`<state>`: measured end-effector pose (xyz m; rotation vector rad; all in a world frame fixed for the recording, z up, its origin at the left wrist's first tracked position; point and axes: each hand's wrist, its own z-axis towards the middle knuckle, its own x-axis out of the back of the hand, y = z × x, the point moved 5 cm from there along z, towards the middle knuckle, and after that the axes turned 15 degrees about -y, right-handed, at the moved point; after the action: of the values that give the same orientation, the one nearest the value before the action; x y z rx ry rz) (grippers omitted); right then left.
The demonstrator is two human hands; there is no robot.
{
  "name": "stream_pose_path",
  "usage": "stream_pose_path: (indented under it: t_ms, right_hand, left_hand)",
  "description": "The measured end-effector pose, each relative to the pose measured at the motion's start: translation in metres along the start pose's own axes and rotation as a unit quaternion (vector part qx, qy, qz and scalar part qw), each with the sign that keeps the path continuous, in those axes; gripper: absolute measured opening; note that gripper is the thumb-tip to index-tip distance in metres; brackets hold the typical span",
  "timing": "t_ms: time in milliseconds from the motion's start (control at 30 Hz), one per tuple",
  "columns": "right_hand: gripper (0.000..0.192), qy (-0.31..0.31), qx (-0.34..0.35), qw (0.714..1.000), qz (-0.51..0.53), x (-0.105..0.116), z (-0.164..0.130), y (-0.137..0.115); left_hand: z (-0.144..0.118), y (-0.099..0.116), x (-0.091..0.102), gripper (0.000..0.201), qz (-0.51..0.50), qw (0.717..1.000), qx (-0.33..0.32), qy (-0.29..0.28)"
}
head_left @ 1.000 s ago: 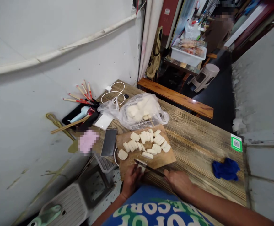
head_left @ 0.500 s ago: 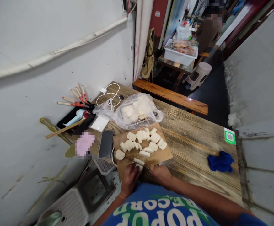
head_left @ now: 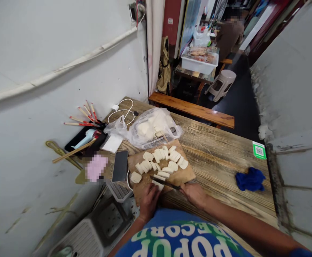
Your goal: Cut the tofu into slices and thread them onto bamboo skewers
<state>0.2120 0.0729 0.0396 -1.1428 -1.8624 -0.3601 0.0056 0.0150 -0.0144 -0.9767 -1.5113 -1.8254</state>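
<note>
A wooden cutting board (head_left: 184, 174) lies on the wooden table (head_left: 220, 160), covered with several white slices (head_left: 159, 161). My right hand (head_left: 194, 193) grips a dark knife (head_left: 165, 183) whose blade lies across the board's near edge. My left hand (head_left: 148, 200) rests at the board's near corner, its fingers on a white piece (head_left: 157, 184) beside the blade. Behind the board sits a clear plastic bag (head_left: 152, 127) with more white pieces inside.
A dark phone (head_left: 119, 166), a white card (head_left: 112, 144) and a white cable (head_left: 122, 111) lie left of the board. A black holder with chopsticks (head_left: 84, 116) stands by the wall. A blue cloth (head_left: 250, 179) and green QR sticker (head_left: 259, 150) lie right. A bench (head_left: 190, 109) stands behind.
My right hand drew in toward the left hand, then slid back right, and the knife blade shows again across the board's near edge. The camera view has shifted slightly.
</note>
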Motion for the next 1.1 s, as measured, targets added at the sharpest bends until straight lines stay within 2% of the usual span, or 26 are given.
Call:
stream_pose_path:
  t_ms: [167,400,567,767,900,1100]
  right_hand:
    - [0.011,-0.031,0.001,0.999,-0.022,-0.008,-0.003,-0.008]
    - [0.012,-0.032,0.002,0.999,-0.02,-0.016,-0.04,0.012]
    - [0.01,-0.025,-0.014,0.999,-0.034,-0.012,-0.056,0.006]
    - [0.012,-0.03,-0.034,0.997,-0.064,-0.002,-0.055,-0.013]
    - [0.013,-0.04,-0.019,0.996,-0.079,0.006,-0.051,-0.015]
    - [0.012,-0.059,0.003,0.995,-0.083,0.013,-0.045,-0.015]
  left_hand:
    - [0.002,0.0,0.001,0.021,0.019,1.0,0.013,0.011]
    - [-0.004,-0.007,-0.003,0.025,-0.02,0.999,0.027,0.003]
    - [-0.009,-0.009,-0.004,0.024,-0.042,0.999,0.02,0.011]
    - [-0.01,-0.012,-0.008,0.019,-0.054,0.998,0.019,0.009]
    - [-0.01,-0.012,-0.007,0.023,-0.045,0.999,0.011,0.02]
    - [-0.009,-0.009,-0.007,0.018,-0.038,0.999,0.011,0.024]
